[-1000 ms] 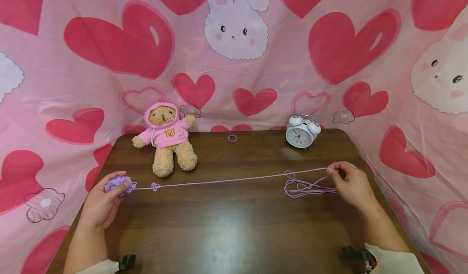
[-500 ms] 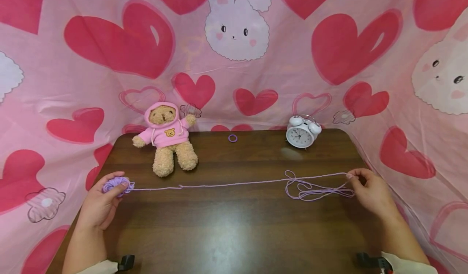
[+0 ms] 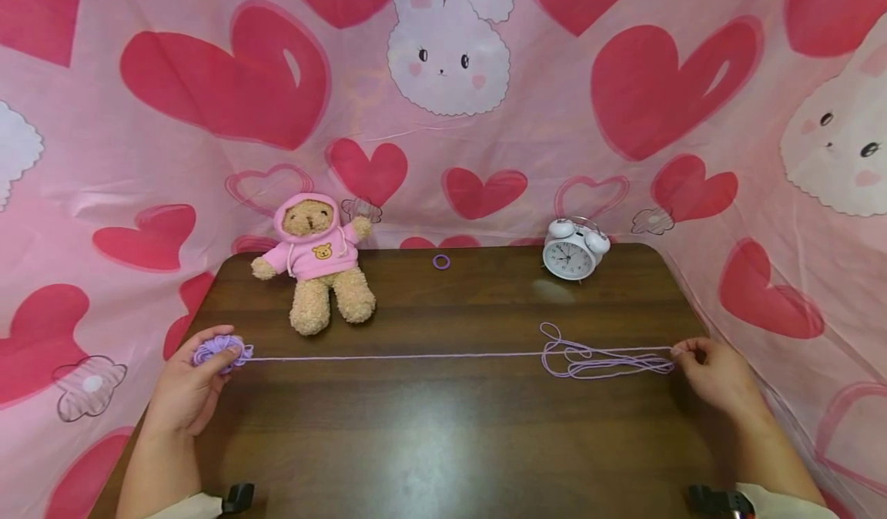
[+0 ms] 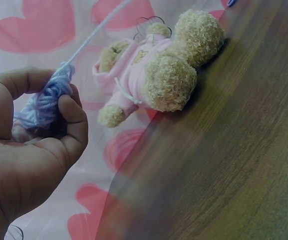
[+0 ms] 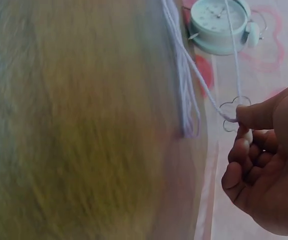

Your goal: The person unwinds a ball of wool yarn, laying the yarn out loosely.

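Yarn [image 3: 402, 356], pale purple, runs in a nearly straight line between two hands, over a dark wooden table [image 3: 443, 303]. Pink cloth [image 3: 530, 130] printed with red hearts and white rabbits stands behind the table and along both sides. Near the back left, a teddy bear [image 3: 319, 261] in a pink hoodie lies face up on the tabletop. The left hand [image 3: 190, 392] is at the left side of the table, thumb and fingers curled round a wound bundle [image 3: 220, 351] of the yarn. At the right side, the right hand [image 3: 717, 373] pinches the strand between thumb and fingertip, its other fingers loosely curled. A white alarm clock [image 3: 571, 251] stands upright near the back right. Loose loops [image 3: 610, 363] of yarn lie just beside the right hand. Between bear and clock lies a small purple ring [image 3: 434, 262].
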Tool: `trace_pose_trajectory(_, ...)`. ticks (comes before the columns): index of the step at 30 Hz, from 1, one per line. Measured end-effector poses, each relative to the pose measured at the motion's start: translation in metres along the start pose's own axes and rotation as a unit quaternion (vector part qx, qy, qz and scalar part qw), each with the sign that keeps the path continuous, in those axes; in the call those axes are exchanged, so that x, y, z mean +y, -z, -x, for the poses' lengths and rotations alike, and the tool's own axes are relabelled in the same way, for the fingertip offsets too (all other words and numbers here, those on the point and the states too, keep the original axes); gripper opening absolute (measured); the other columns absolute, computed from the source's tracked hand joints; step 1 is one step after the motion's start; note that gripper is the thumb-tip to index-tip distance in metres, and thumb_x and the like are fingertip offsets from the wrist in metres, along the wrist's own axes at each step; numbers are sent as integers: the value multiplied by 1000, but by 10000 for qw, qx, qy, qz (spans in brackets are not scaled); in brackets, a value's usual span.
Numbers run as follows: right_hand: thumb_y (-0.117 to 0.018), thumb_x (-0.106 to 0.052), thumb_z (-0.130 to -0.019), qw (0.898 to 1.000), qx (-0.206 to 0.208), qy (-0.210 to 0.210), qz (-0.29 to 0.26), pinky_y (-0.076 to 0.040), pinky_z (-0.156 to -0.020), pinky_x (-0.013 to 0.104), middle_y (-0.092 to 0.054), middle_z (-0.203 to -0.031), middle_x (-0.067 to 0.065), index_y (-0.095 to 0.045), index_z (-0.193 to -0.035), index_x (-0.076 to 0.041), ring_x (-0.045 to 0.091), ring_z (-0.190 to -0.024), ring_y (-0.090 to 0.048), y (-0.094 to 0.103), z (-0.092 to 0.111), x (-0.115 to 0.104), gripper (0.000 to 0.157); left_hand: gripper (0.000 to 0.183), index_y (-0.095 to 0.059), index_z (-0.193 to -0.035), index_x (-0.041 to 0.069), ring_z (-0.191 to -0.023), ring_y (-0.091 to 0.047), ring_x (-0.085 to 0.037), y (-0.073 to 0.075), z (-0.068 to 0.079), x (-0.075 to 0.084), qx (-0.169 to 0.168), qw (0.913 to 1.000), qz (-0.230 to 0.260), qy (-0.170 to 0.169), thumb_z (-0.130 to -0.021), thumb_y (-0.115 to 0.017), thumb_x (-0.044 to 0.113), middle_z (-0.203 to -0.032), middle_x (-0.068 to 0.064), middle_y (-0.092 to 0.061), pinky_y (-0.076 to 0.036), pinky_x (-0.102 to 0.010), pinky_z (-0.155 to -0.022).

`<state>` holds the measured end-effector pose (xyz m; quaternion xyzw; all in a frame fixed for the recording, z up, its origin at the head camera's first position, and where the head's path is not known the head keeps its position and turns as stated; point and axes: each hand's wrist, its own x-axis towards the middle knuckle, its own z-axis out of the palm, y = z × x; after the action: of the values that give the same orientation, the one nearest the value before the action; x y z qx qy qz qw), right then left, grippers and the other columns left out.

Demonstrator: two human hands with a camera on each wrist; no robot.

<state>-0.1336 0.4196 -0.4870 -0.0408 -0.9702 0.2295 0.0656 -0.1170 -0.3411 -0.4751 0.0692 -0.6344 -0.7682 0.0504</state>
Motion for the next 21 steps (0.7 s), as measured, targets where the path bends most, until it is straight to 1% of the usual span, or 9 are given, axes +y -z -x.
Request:
trace_pose_trajectory(4, -63, -21, -101, 9996, -246, -77, 137, -46, -70, 42, -71, -84, 12, -69, -96, 2, 27, -75, -61, 0, -2, 6, 25, 29, -66, -128, 16, -98, -59, -13, 0, 1, 0, -11, 10000, -43, 1, -101, -65, 4, -120, -2, -50, -54, -19, -76)
trace_pose_trajectory(11, -62, -22, -100, 9970, -692, -209, 279, -45, -69, 41, -71, -84, 10, -70, -93, -1, 25, -74, -62, -7, -3, 19, 23, 29, -68, -125, 16, -97, -60, -13, -1, 3, -1, -18, 10000, -20, -91, -101, -64, 1, -118, -1, -53, -54, -20, -75)
trace_pose_trajectory(16, -62, -21, -99, 9959, -806, -254, 325, -45, -70, 41, -71, -84, 12, -70, -92, -1, 28, -75, -63, -11, -6, 22, 23, 31, -69, -124, 16, -94, -62, -13, -3, 2, -2, -19, 9999, 68, -139, -101, -61, -2, -116, -1, -56, -54, -21, -75)
trace_pose_trajectory(21, -61, -20, -100, 9958, -799, -227, 383, -46, -71, 43, -72, -85, 14, -71, -91, -1, 33, -78, -65, -12, -9, 22, 23, 31, -69, -124, 15, -93, -64, -12, -4, 1, -3, -40, 9998, 107, -130, -100, -62, -4, -113, -1, -59, -55, -22, -75)
